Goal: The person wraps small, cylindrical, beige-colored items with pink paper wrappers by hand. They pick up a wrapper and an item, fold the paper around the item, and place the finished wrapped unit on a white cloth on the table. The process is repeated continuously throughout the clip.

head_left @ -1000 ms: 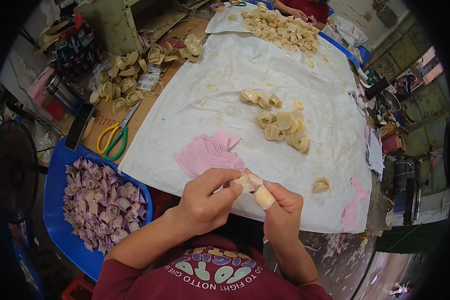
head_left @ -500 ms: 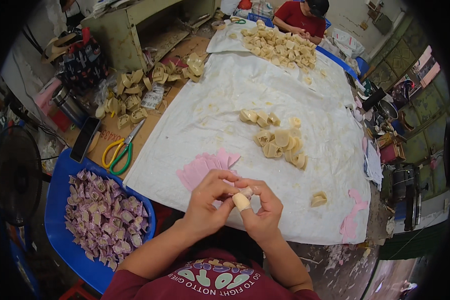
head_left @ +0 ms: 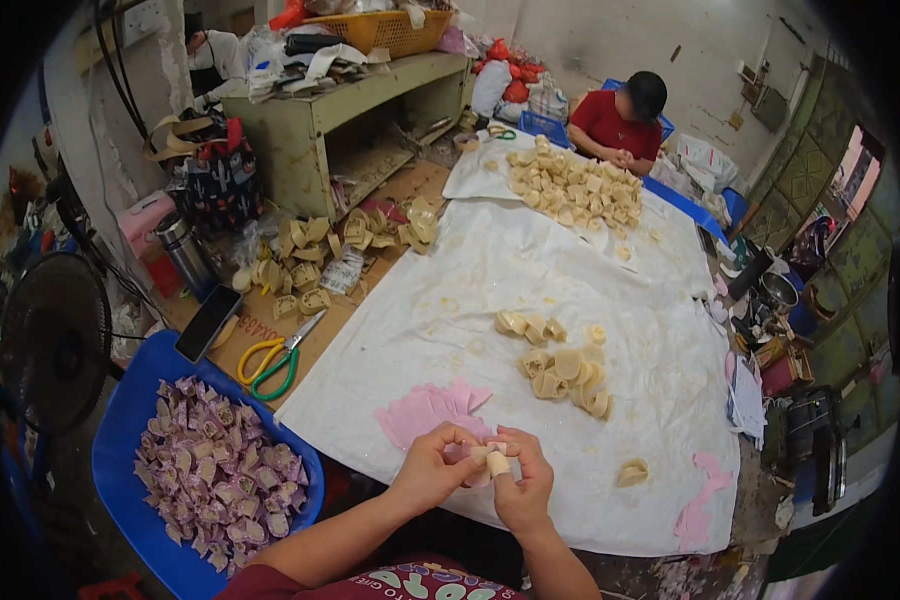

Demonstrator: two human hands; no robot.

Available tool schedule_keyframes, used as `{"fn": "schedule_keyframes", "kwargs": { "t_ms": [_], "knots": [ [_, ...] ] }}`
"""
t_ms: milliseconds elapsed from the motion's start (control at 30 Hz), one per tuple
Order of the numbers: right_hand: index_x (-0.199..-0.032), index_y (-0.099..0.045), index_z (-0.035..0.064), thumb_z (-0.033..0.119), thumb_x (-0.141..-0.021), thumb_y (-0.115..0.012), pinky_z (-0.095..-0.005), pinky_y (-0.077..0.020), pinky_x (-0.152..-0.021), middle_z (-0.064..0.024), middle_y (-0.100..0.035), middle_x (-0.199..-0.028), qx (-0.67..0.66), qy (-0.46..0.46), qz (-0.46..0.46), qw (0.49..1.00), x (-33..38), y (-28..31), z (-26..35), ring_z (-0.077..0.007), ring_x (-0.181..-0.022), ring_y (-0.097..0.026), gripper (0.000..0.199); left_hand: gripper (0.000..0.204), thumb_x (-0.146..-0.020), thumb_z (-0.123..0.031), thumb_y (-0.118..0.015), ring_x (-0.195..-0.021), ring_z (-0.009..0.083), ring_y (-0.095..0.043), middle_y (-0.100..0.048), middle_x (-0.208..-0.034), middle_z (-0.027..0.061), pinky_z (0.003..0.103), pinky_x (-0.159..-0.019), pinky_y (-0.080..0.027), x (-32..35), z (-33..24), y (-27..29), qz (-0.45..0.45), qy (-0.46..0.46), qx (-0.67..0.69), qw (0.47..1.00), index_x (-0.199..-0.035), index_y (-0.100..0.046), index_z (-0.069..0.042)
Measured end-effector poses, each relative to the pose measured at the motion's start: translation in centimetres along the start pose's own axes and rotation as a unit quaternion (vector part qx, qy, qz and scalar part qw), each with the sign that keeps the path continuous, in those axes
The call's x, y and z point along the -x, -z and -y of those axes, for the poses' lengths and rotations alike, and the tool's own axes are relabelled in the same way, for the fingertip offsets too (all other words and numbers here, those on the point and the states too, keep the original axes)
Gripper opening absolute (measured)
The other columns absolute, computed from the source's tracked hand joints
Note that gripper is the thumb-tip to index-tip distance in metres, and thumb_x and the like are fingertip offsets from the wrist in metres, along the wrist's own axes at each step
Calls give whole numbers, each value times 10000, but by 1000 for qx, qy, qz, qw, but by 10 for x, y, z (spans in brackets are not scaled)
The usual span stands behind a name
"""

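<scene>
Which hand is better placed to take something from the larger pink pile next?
Probably the left hand: it is closer to the larger pink pile, while the right hand is farther off. Both hands meet around a small pale piece, so the left must free itself first.

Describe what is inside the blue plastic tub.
Small purple-and-beige angular pieces lie heaped in the blue plastic tub; the top layer covers the bottom and whatever lies deeper.

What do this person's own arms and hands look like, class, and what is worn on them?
The left hand and right hand are ungloved, with forearms bare below a maroon fabric shirt bearing pale printed lettering. A pale beige, tube-shaped cover sits on the right thumb. No wristwatch shows.
</scene>
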State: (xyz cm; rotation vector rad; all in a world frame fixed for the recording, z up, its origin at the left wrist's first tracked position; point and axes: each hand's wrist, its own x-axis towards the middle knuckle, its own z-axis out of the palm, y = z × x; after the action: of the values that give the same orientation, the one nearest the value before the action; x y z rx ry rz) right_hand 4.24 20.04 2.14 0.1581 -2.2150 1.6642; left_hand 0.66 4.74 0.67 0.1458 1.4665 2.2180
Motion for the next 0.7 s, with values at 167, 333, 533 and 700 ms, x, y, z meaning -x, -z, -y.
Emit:
{"fn": "schedule_keyframes", "kwargs": {
  "t_ms": [167, 333, 533, 700],
  "knots": [
    [-891, -661, 45, 33, -816, -624, -401, -432, -968, -90, -680, -1049, 0, -12, 53, 999, -3, 8, 0, -316, -1136, -560, 85, 143, -871, -23, -662, -792, 113, -634, -536, -1025, 43, 242, -631, -530, -3, 4, 6, 9, -166, -241, 956, -969, -558, -24],
    [-909, -683, 52, 80, -826, -649, -422, -390, -1007, -85, -682, -1077, -51, -58, 28, 997, 0, 9, -8, -313, -1204, -506, 95, 147, -872, -25, -656, -751, 120, -629, -520, -1044, 53, 241, -613, -518, 1, -19, -2, 24, -140, -292, 946, -982, -560, -19],
    [-854, -648, 26, 58, -799, -654, -434, -398, -992, -110, -676, -1109, 63, 55, -68, 994, -10, 10, -2, -338, -1190, -510, 63, 302, -930, -156, -611, -859, 194, -661, -577, -1111, 98, 300, -718, -561, 1, -9, -15, -11, -72, -56, 996, -1185, -524, -21],
    [-955, -638, -3, 30, -753, -651, -440, -392, -1010, -148, -643, -1182, 228, 224, -41, 947, -2, -1, 20, -312, -1231, -497, 205, 478, -1025, -367, -377, -991, 250, -649, -593, -1169, 122, 441, -855, -544, -2, -6, -11, 61, 139, 331, 931, -1398, -355, -69]
  ]
}}
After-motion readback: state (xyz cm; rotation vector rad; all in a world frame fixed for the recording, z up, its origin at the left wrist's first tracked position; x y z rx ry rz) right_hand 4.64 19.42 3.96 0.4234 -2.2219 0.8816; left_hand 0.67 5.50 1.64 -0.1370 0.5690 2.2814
